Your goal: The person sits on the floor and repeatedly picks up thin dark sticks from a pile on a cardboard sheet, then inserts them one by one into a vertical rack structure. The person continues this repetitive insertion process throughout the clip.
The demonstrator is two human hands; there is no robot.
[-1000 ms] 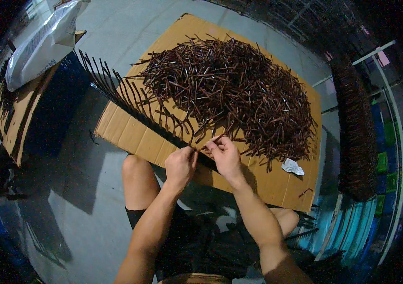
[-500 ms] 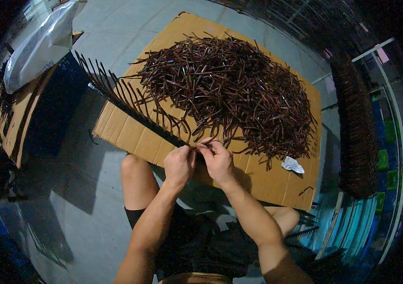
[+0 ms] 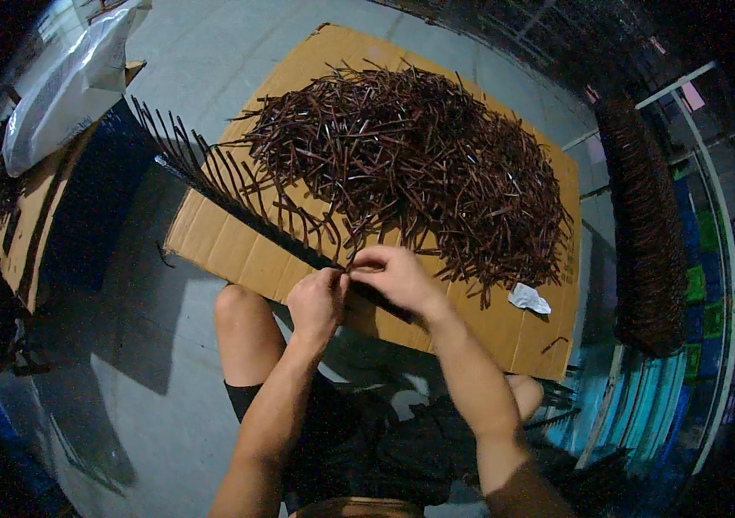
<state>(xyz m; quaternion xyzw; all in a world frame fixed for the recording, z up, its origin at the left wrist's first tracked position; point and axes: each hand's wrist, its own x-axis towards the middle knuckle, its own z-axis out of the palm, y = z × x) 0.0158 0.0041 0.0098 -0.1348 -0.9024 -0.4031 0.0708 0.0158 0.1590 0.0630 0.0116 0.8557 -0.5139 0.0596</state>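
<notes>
Black strip [image 3: 299, 249] runs beneath the bent fingers [image 3: 371, 256].

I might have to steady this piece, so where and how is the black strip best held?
Probably grip the black strip by its near long edge, between the left hand and its far-left end, coming from the person's side. That edge looks like a bare band, while brown strands fan out from the opposite edge toward the pile.
</notes>
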